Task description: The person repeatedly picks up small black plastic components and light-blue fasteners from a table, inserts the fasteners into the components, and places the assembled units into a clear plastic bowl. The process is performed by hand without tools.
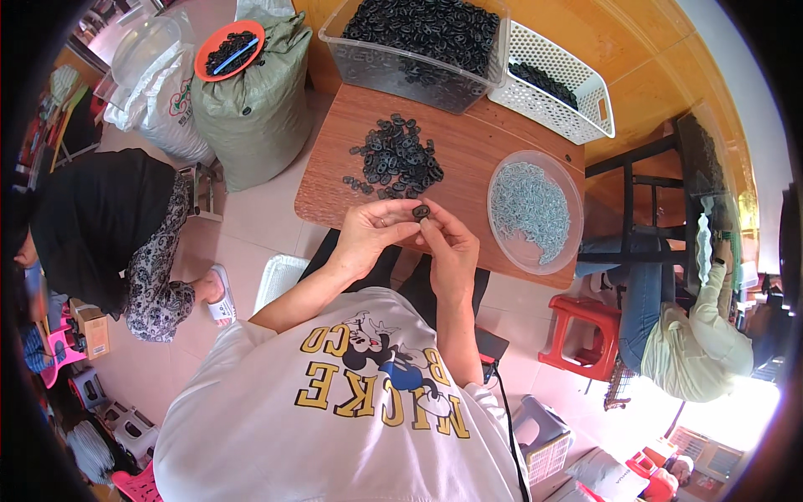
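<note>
A small dark oval piece (421,212) with holes in it is pinched between the fingertips of my two hands, just over the table's near edge. My left hand (368,234) grips it from the left with closed fingers. From the right, the thumb and fingers of my right hand (452,249) close on it too. Just beyond my hands, a loose pile of similar black oval pieces (397,155) lies on the brown wooden table (330,176). To the right stands a round see-through tub (577,209) of small silvery metal pieces, perhaps screws or pins (531,197).
A large see-through bin (435,96) full of black pieces and a white perforated basket (598,100) stand along the table's far side. An orange bowl (258,38) rests on a green sack (251,125). One person (100,226) sits left, another (690,351) right, near a red stool (581,335).
</note>
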Available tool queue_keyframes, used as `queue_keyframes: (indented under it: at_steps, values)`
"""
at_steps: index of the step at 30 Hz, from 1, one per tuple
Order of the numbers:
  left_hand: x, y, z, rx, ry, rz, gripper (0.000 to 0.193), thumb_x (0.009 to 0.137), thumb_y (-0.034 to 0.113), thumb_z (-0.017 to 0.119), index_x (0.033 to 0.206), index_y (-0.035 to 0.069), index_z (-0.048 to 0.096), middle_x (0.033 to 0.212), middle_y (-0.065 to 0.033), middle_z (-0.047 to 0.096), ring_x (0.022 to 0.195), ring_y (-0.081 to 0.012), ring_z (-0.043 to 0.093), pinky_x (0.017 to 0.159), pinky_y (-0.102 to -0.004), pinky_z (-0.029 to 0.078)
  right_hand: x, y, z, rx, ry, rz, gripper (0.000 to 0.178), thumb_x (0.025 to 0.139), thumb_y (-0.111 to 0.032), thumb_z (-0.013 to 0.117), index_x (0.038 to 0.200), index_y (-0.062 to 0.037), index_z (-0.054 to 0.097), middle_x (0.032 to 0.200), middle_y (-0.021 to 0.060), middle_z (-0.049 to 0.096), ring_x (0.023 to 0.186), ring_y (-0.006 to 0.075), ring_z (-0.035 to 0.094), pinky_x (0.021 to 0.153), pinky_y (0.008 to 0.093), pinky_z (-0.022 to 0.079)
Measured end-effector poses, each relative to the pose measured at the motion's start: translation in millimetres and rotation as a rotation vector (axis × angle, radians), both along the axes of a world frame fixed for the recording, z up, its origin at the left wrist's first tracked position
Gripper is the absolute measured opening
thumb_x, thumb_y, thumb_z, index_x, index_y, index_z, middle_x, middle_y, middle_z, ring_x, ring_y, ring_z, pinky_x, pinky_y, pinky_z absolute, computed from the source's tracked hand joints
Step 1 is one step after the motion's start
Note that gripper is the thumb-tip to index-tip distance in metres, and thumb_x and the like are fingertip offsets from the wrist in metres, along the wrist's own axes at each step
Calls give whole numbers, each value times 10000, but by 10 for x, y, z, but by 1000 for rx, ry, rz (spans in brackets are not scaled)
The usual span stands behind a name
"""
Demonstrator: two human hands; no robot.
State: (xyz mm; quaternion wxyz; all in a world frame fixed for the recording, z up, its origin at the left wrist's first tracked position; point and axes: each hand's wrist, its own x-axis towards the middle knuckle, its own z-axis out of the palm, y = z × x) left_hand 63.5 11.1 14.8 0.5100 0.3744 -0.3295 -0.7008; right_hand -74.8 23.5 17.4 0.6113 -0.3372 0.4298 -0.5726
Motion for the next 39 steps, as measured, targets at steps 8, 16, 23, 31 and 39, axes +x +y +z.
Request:
queue_keyframes:
  at_steps: [8,16,23,31,39]
  values:
    - [11,27,-89,-133,66,28,281,793,-67,610,1069,-17,611,991,-69,609,804,-132,625,736,-258,554,-3,32,7,-55,-53,43,294,819,44,599,1113,42,591,850,70,637,726,122,607,686,245,523]
    - [35,56,6,-337,-228,94,242,789,-75,597,1024,-26,624,1048,-94,578,819,-108,610,659,-182,508,67,60,49,-73,47,-10,253,832,39,591,1084,54,598,900,103,649,765,151,636,717,261,537]
    - [46,53,-78,-537,-452,120,209,833,-16,591,1040,-18,616,1050,-76,560,805,-105,591,684,-204,507,127,86,24,-98,96,-78,235,838,16,599,1070,57,601,904,109,650,763,156,639,705,257,541]
    - [-85,58,12,-433,-167,228,464,799,-55,606,1243,1,482,1099,-120,549,930,-167,575,791,-270,499,5,-130,207,-75,238,-40,232,825,-15,616,1051,37,615,829,54,638,745,110,610,692,236,500]
    - [624,654,875,-1604,174,452,361,796,249,659,1133,136,596,996,-39,587,831,-131,554,680,-274,470,-1065,-1792,866,-357,110,-360,639,814,2,609,1328,122,250,987,168,612,847,168,609,721,252,488]
